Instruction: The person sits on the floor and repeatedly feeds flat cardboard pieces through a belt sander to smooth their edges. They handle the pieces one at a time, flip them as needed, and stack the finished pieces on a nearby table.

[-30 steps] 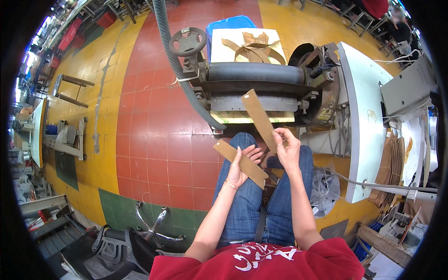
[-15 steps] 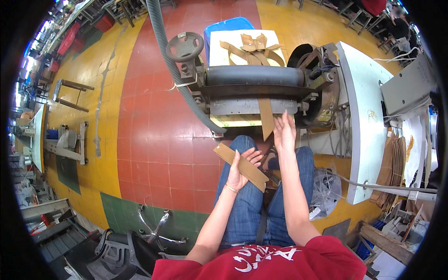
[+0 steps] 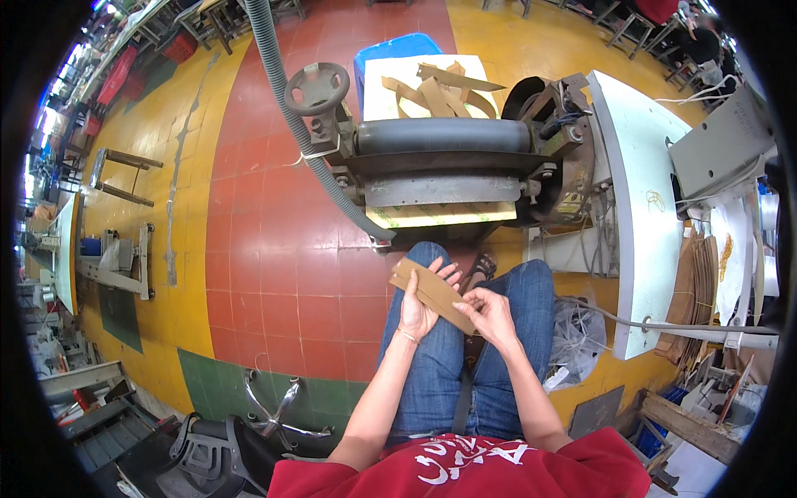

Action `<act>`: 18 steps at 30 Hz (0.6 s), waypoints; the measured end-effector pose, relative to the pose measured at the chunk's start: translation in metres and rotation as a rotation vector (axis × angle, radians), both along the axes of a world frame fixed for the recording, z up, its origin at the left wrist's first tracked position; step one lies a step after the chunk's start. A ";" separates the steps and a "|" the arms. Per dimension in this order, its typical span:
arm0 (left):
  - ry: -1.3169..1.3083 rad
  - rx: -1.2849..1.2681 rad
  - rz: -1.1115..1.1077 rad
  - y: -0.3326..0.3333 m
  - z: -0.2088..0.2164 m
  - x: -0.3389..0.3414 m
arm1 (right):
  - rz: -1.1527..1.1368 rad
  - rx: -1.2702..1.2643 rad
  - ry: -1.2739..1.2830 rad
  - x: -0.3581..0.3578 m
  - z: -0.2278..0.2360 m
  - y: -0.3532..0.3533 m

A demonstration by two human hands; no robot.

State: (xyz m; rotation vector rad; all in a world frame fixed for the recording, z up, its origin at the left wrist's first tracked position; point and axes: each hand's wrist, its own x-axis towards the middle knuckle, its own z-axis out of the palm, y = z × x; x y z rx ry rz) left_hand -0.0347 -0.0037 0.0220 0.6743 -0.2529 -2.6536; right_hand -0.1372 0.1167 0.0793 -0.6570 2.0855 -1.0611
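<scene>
A small stack of flat tan strips (image 3: 433,292), leather-like, lies slantwise over my lap. My left hand (image 3: 418,314) holds the stack from below, its thumb on top and the other fingers behind. At the lower right end of the strips, my right hand (image 3: 490,315) pinches the edge with thumb and fingers. Beyond my knees stands a machine with a dark roller (image 3: 444,135) and a metal feed plate (image 3: 440,191). Behind the roller, several loose tan strips (image 3: 440,95) lie crossed in a heap on a pale board.
A handwheel (image 3: 317,89) and a grey ribbed hose (image 3: 270,62) flank the machine's left side. On the right are a white tabletop (image 3: 639,216), a cable and a clear plastic bag (image 3: 574,336). A black chair (image 3: 207,461) stands behind me at left. A blue bin (image 3: 403,46) stands behind the machine.
The strip that stuck out of the machine's front is gone from there, and another strip lies across the heap behind the roller. My right hand has come back to the strips in my left.
</scene>
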 end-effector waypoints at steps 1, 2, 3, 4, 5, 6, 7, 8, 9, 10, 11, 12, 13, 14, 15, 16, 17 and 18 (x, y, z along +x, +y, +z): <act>-0.042 -0.014 0.016 0.002 -0.001 0.000 | 0.025 -0.026 0.169 -0.004 0.010 -0.004; -0.058 -0.008 0.024 0.002 -0.002 0.000 | 0.038 -0.048 0.314 -0.008 0.018 -0.011; -0.041 0.046 0.041 0.002 -0.004 0.002 | 0.050 -0.059 0.440 -0.011 0.025 -0.016; -0.014 0.086 0.056 0.001 -0.006 0.004 | 0.143 -0.130 0.660 -0.017 0.033 -0.020; 0.014 0.126 0.068 0.000 -0.008 0.006 | 0.144 -0.236 0.739 -0.021 0.040 -0.025; 0.046 0.099 0.049 -0.001 -0.009 0.008 | 0.159 -0.241 0.730 -0.024 0.046 -0.027; 0.081 0.072 0.028 -0.002 -0.011 0.010 | 0.164 -0.275 0.721 -0.027 0.052 -0.029; 0.072 0.040 0.005 -0.003 -0.012 0.010 | 0.123 -0.318 0.678 -0.029 0.057 -0.031; 0.101 0.041 0.002 -0.003 -0.012 0.010 | 0.079 -0.371 0.630 -0.030 0.059 -0.033; 0.085 0.035 -0.001 -0.003 -0.012 0.010 | 0.028 -0.403 0.560 -0.032 0.060 -0.036; 0.077 0.031 -0.007 -0.003 -0.011 0.009 | -0.077 -0.449 0.428 -0.034 0.059 -0.038; 0.087 0.036 -0.003 -0.003 -0.009 0.008 | -0.188 -0.472 0.272 -0.036 0.055 -0.041; 0.104 0.041 -0.003 -0.004 -0.008 0.008 | -0.278 -0.506 0.102 -0.037 0.049 -0.043; 0.124 0.045 0.004 -0.004 -0.006 0.007 | -0.344 -0.579 -0.002 -0.041 0.039 -0.048; 0.124 0.055 -0.001 -0.004 -0.004 0.007 | -0.354 -0.517 -0.102 -0.047 0.029 -0.051; 0.127 0.063 0.000 -0.004 -0.002 0.007 | -0.379 -0.448 -0.206 -0.049 0.019 -0.050; 0.131 0.068 0.001 -0.006 -0.001 0.007 | -0.440 -0.350 -0.337 -0.049 0.009 -0.049; 0.136 0.065 0.001 -0.006 0.000 0.007 | -0.441 -0.362 -0.400 -0.046 -0.002 -0.046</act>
